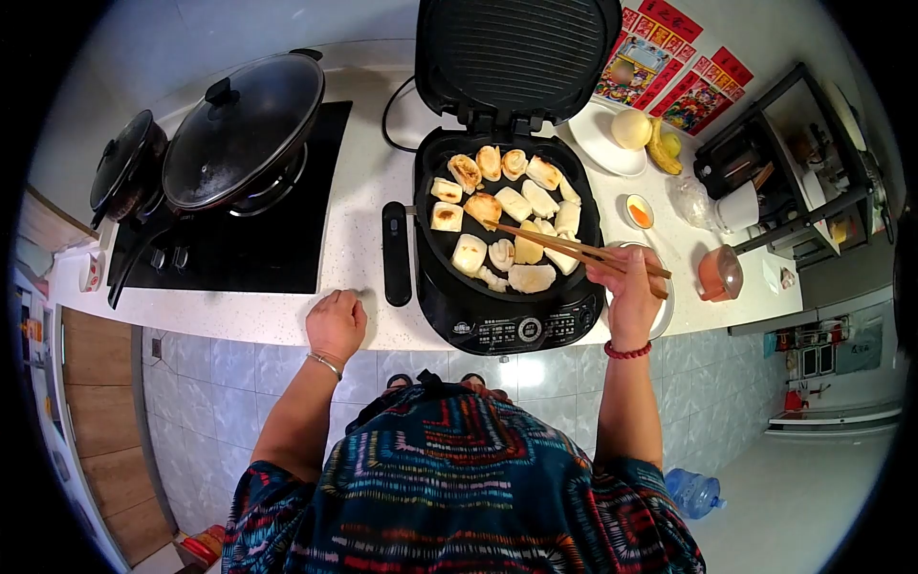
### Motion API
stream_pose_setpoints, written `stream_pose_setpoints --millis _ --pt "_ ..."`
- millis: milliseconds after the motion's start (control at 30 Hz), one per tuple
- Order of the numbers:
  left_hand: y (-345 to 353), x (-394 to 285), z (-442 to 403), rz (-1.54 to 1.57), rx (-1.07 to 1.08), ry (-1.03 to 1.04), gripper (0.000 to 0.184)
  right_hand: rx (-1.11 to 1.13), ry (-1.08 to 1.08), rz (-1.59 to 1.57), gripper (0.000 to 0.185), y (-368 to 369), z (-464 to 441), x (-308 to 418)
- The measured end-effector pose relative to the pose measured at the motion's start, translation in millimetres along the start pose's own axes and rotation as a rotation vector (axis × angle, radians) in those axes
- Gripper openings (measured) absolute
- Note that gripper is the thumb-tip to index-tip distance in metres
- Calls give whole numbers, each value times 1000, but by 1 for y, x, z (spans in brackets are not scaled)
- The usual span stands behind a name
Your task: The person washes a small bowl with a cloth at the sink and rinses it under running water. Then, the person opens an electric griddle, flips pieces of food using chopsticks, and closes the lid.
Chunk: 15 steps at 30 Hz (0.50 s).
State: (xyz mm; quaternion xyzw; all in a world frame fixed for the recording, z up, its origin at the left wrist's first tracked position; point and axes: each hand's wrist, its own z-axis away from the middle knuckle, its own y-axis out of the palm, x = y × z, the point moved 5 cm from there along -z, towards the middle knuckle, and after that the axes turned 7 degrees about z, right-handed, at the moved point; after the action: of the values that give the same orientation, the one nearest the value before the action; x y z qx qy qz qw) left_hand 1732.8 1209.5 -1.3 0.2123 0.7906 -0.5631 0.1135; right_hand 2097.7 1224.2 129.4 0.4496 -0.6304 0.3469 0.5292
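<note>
Wooden chopsticks (564, 241) are held in my right hand (631, 295), at the right rim of a black electric griddle (507, 320). Their tips reach over the pan near a browned piece of dough (482, 208). Several white and golden pieces lie around it; some, like the one at the upper left (465, 172), have brown tops. The griddle's lid (516, 57) stands raised behind. My left hand (337, 323) rests curled on the counter's front edge, left of the griddle's handle (396, 253); whether it holds anything is hidden.
Left, a lidded wok (244, 129) and a smaller lidded pan (124, 167) sit on a black cooktop (239, 263). Right are a white plate with fruit (598, 143), a small bowl (639, 211), a plate under my right hand (660, 320), a reddish container (719, 275) and a black rack (813, 134).
</note>
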Motion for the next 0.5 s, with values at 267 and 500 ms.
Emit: stream_pose_setpoints --millis 267,500 --pt "-1 -2 0 -4 -38 16 7 8 -129 66 25 7 4 6" --pt "-1 -3 -1 -7 -26 21 8 126 -247 107 18 34 14 2"
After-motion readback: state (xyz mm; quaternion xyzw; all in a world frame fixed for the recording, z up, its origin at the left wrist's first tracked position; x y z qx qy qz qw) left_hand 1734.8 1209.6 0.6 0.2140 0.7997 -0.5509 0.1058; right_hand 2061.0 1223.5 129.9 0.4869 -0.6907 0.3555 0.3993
